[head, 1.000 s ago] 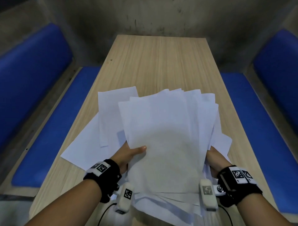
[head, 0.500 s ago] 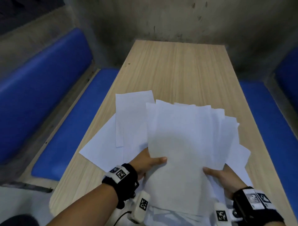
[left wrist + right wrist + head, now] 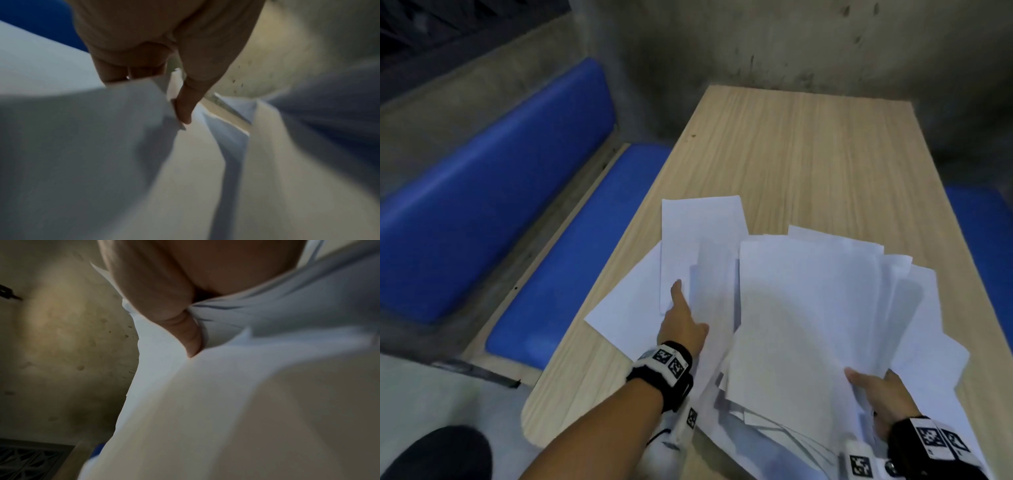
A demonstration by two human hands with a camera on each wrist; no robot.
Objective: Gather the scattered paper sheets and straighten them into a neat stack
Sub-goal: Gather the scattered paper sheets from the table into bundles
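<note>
Task roughly half done. Right hand (image 3: 883, 394) pinches gathered bundle (image 3: 808, 325), fanned and uneven, raised over desk (image 3: 808, 154) near right edge. Loose sheets (image 3: 698, 233) lie flat by left edge, one corner overhanging. Left hand (image 3: 683, 329), fingers extended, reaches onto them (grip unclear). Half second ago left hand held bundle too; now released. Squaring not yet begun.

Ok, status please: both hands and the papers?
Right hand grips fanned bundle. Left hand reaching, fingers under loose sheets on table. Not stacked yet. Nothing blocking.
</note>
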